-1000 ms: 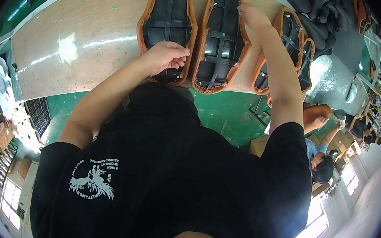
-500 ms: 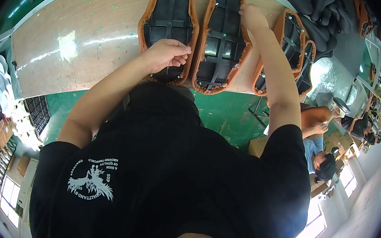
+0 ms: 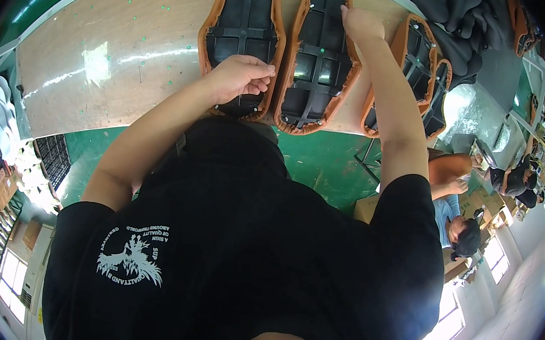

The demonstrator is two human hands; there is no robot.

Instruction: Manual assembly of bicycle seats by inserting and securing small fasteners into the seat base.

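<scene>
Face down on the table lie long seat cushions with ribbed black plastic bases and orange-brown covers folded over their rims. My left hand (image 3: 243, 77) is closed in a pinch above the lower part of the left cushion (image 3: 243, 10); whatever is between its fingertips is too small to name. Stretched out to the far end of the middle cushion (image 3: 302, 84), my right hand (image 3: 363, 25) has its fingers closed at the upper right rim. Its fingertips are partly hidden, so I cannot see what they grip. Small white pieces dot the cushion rims.
More cushions (image 3: 420, 56) lean together right of my right forearm. Dark padded pieces (image 3: 464, 21) are heaped at the far right. Small green bits are scattered over the wooden table (image 3: 52, 77). A person in a blue top (image 3: 445, 219) sits at the right.
My right hand has shifted very slightly at the middle cushion's rim, and its forearm has tilted a little. My left hand has hardly moved and stays pinched.
</scene>
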